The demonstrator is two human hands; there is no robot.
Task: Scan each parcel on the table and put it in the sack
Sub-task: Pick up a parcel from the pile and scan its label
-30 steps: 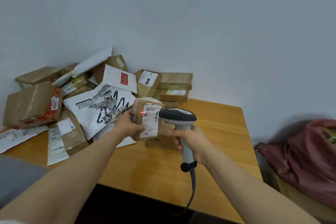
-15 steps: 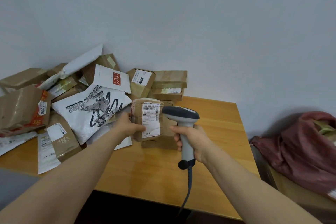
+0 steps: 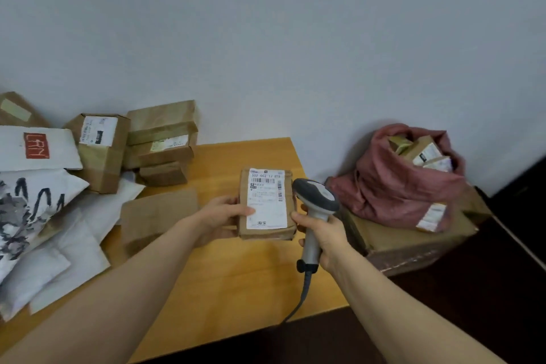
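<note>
Left hand (image 3: 224, 214): grip closed on the left edge of a brown cardboard parcel (image 3: 267, 204), thumb lying over the lower left of its white shipping label (image 3: 266, 199), fingers hidden behind. The parcel is held above the right part of the wooden table (image 3: 236, 289), label face turned to the camera, barcode end uppermost. Right hand (image 3: 322, 233): grip wrapped round the handle of a grey barcode scanner (image 3: 316, 201), whose head sits just beside the parcel's right edge; contact between the two cannot be determined. The scanner's cable (image 3: 301, 298) hangs down past the table's front edge. The dark red sack (image 3: 393, 186) stands off the table to the right, on a large cardboard box (image 3: 407, 242) against the wall (image 3: 266, 38); its mouth is open and labelled parcels show inside. At the table's left and rear lie further items: stacked boxed parcels (image 3: 162, 133), a white mailer (image 3: 35, 148) bearing a red logo, and a flat brown packet (image 3: 156, 216) just left of the held parcel.
</note>
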